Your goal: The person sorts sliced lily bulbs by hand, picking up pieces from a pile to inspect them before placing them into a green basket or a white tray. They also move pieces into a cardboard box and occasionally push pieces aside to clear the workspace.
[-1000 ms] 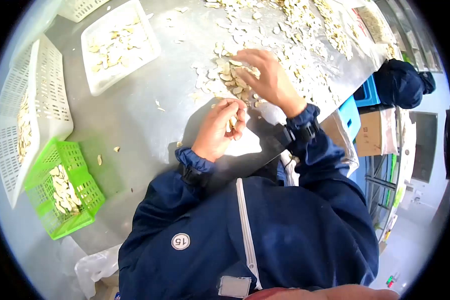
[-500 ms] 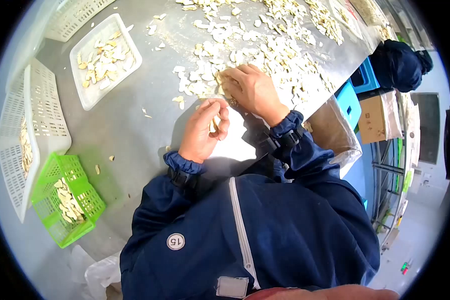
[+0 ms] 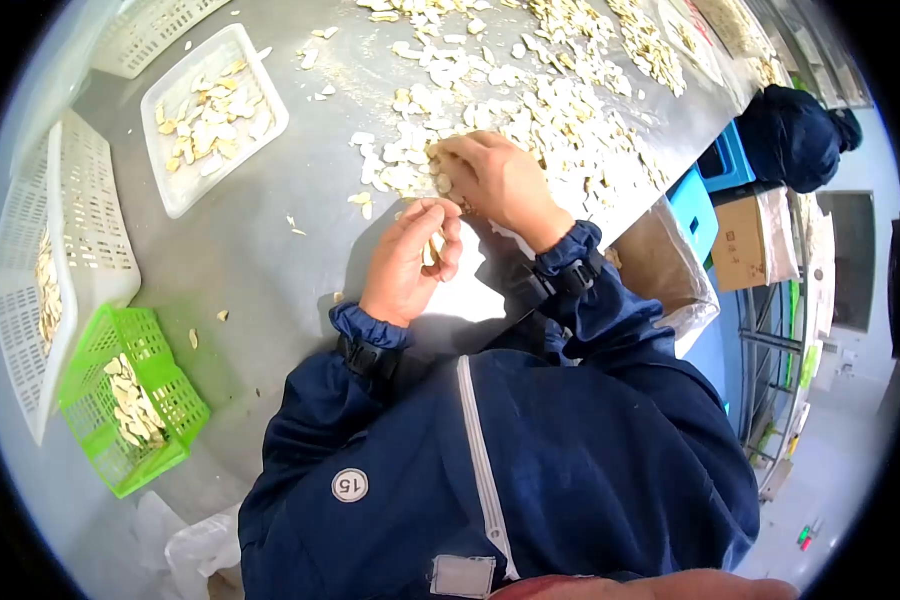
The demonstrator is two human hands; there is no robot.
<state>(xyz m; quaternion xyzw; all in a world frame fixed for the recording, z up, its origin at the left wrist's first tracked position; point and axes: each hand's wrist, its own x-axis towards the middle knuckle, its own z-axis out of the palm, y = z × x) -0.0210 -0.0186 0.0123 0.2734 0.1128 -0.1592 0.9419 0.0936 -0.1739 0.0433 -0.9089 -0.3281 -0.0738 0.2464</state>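
Pale, thin dried slices [image 3: 570,125] lie in a wide, loose spread on the metal table [image 3: 300,170]. My left hand [image 3: 410,258] is just in front of the near edge of the spread, fingers curled in, with pale slices showing between them and the palm. Beside it, my right hand [image 3: 502,185] reaches into the near edge of the spread. Its bent fingertips and thumb close around a slice there, though the fingers partly hide it. The two hands are close together, fingertips nearly meeting.
A white tray [image 3: 157,165] holding slices is at the upper left. White perforated baskets [image 3: 95,215] and a green basket [image 3: 175,400] with slices line the left side. A plastic-lined box [image 3: 660,255] stands right of the table, and a person in dark clothing [image 3: 790,135] is beyond.
My right fingertips have shifted slightly among the slices at the edge of the spread. My left hand stays curled in nearly the same place. The whole view has moved a little.
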